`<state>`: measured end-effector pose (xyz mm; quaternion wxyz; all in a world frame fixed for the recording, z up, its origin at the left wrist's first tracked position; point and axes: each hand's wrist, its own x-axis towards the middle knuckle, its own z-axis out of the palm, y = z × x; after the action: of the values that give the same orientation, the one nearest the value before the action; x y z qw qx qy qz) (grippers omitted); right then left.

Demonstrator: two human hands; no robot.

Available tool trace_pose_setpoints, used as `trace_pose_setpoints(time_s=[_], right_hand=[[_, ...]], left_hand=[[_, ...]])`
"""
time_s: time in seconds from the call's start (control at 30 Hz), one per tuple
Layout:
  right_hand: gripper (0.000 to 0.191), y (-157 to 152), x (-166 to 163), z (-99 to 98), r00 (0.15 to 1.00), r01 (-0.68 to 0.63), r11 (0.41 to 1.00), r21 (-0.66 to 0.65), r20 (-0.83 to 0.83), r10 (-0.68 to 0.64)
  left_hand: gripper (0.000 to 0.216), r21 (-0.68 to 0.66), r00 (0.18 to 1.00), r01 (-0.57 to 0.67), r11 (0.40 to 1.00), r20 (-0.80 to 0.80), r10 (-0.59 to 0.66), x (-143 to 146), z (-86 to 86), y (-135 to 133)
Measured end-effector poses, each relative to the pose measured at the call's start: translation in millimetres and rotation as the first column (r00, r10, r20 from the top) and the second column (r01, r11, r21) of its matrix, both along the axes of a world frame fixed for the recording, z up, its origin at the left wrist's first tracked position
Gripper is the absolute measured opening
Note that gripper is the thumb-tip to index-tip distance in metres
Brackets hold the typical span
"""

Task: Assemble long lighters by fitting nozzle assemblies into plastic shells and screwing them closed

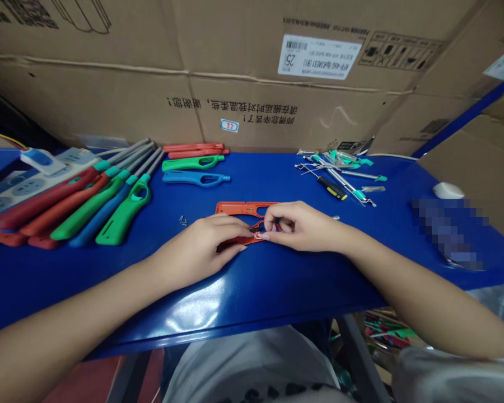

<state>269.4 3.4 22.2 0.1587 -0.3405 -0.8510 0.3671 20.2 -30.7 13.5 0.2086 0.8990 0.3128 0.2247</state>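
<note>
My left hand (201, 243) is closed around the left end of an orange lighter shell half (244, 240), which lies on the blue table. At the shell's right part, the fingers of my right hand (304, 225) are pinched together over a small pale, wire-like piece (257, 235). What exactly the right fingertips grip is too small and partly hidden. Just behind both hands lies a second orange shell half (237, 209), its trigger opening partly covered by my right hand. Several small screws (182, 220) lie left of it.
Assembled long-neck lighters (124, 215) lie at left, against a white power strip (29, 179). Red, green and blue shell halves (197, 178) lie behind. Metal lighter inner parts (344, 176) and a black-yellow screwdriver (332, 188) are at back right. A cardboard box (243, 84) walls the rear.
</note>
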Motion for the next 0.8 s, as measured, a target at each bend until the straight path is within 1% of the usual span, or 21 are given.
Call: trace_pose_setpoints(time_s=[0.1,0.3,0.53,0.67,0.8], right_hand=[[0.024,0.5,-1.9,-2.0,0.999,0.046,0.997,-0.068,0.003,-0.046],[0.015,1.3,-1.3,-2.9,0.997,0.073,0.994,-0.077,-0.002,-0.074],[0.014,1.3,-1.3,-4.6,0.999,0.024,0.999,0.022,0.045,-0.025],[0.015,0.9,-2.5,-5.2,0.998,0.047,0.999,0.009,0.051,-0.047],[0.017,1.7,-0.3,-4.0,0.999,0.028,1.0,-0.004,0.041,-0.028]], left_hand=[[0.025,-0.013,1.0,-0.003,1.0,-0.015,0.002,-0.2,0.8,-0.7],[0.026,0.002,1.0,0.013,1.0,-0.017,-0.013,-1.4,0.0,-0.5],[0.026,0.023,0.999,0.019,1.0,-0.038,-0.018,-0.9,-1.7,-0.5],[0.028,0.0,0.998,0.025,1.0,-0.052,-0.025,-1.3,-1.2,-0.6],[0.028,0.02,0.997,0.044,0.999,-0.066,-0.043,-2.0,-3.3,-0.2]])
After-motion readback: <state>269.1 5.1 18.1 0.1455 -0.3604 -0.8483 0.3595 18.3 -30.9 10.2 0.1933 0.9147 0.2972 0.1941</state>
